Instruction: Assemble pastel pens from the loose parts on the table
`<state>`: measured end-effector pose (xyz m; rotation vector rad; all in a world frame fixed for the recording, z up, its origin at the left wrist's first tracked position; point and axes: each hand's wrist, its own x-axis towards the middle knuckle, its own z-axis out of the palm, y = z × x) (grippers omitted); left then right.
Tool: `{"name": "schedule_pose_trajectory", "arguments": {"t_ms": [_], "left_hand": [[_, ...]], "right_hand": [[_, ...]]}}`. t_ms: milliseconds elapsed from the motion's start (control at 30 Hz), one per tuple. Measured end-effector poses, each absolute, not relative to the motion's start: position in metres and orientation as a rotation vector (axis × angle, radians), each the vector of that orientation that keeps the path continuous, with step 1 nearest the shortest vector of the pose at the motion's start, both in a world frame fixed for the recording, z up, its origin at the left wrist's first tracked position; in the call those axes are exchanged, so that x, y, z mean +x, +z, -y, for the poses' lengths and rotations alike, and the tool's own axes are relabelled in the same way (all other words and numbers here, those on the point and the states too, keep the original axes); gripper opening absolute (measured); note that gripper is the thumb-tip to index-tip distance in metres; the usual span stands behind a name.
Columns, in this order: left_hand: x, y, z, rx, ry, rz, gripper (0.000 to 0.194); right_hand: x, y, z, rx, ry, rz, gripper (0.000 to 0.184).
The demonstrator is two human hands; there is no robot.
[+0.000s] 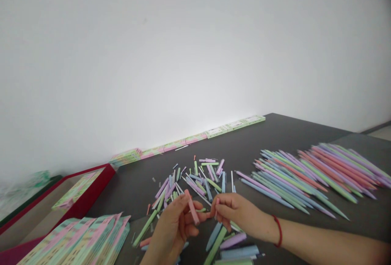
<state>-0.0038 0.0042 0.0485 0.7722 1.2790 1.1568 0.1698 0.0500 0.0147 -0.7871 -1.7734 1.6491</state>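
My left hand is closed around a pink pen part, held upright between thumb and fingers. My right hand, with a red cord at the wrist, pinches a second small pink piece right beside it. The two hands nearly touch above a scatter of pastel pen parts on the dark table.
A big pile of assembled pastel pens lies to the right. Stacked pastel cards sit at lower left beside a red tray. A row of flat boxes runs along the white wall. More pen barrels lie under my hands.
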Motion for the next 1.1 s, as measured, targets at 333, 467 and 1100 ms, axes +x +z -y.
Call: {"name": "schedule_pose_trajectory", "arguments": {"t_ms": [333,467,1100], "left_hand": [[-0.033,0.051,-0.009,2.163,0.172,-1.958,0.021],[-0.040,0.055,-0.005,2.124,0.199,-1.957,0.021],[-0.034,0.041,-0.001,1.933,0.186,-1.757,0.009]], "right_hand": [[0.170,0.005,-0.055,-0.853,1.536,1.850,0.018],[0.171,0.003,-0.056,-0.862,1.492,1.890,0.018],[0.172,-0.002,-0.067,-0.868,1.528,1.803,0.017]]}}
